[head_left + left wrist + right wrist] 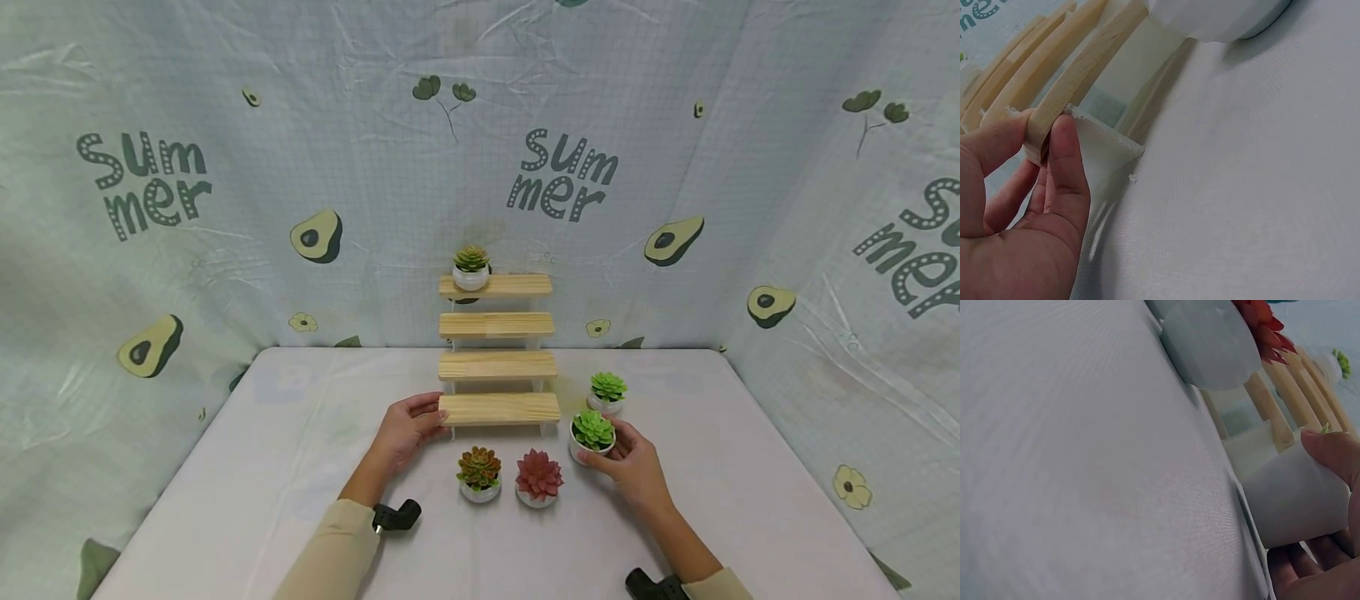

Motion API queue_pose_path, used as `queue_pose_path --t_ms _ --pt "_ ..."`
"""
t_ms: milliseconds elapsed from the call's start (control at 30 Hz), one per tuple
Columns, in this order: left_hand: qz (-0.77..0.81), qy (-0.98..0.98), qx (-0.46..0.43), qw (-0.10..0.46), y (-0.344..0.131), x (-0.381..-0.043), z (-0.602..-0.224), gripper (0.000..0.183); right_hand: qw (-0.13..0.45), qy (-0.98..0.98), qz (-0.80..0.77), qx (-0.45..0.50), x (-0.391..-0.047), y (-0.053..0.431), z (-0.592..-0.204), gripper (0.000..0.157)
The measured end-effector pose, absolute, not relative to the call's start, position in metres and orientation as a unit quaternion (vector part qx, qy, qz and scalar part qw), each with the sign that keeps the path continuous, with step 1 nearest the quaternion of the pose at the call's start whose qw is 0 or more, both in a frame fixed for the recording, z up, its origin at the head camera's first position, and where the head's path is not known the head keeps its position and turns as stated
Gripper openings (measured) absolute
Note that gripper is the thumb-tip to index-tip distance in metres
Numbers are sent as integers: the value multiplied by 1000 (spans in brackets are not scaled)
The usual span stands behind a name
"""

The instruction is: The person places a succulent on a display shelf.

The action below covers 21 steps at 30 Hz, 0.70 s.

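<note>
A wooden four-step display stand (498,408) stands at the back of the table. My left hand (405,432) pinches the left end of its lowest step, thumb on one side and fingers on the other, as the left wrist view shows. To the right of the stand, my right hand (636,467) grips a bright green potted succulent (592,430) by its white pot (1297,494). Close behind it is a second green succulent (607,390). An orange-green succulent (479,468) and a red succulent (538,477) sit in front of the stand, both in white pots.
Another potted succulent (471,267) is on the left part of the top step. A patterned cloth (420,183) with avocados and lettering hangs behind and at the sides of the white-covered table (300,467).
</note>
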<state>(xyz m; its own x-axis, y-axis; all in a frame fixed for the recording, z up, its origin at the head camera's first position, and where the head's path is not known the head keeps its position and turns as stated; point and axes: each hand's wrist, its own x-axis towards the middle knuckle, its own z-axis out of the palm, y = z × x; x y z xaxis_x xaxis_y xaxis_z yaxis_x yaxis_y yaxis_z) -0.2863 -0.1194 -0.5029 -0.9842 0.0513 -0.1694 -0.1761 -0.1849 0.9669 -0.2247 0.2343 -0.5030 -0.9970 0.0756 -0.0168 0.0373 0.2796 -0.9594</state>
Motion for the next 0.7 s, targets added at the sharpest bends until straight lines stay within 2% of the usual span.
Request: queue_pose_path --t_ms 700 --pt "763 640 -50 75 -120 -286 -502 44 49 -799 599 -7 -233 222 -489 83"
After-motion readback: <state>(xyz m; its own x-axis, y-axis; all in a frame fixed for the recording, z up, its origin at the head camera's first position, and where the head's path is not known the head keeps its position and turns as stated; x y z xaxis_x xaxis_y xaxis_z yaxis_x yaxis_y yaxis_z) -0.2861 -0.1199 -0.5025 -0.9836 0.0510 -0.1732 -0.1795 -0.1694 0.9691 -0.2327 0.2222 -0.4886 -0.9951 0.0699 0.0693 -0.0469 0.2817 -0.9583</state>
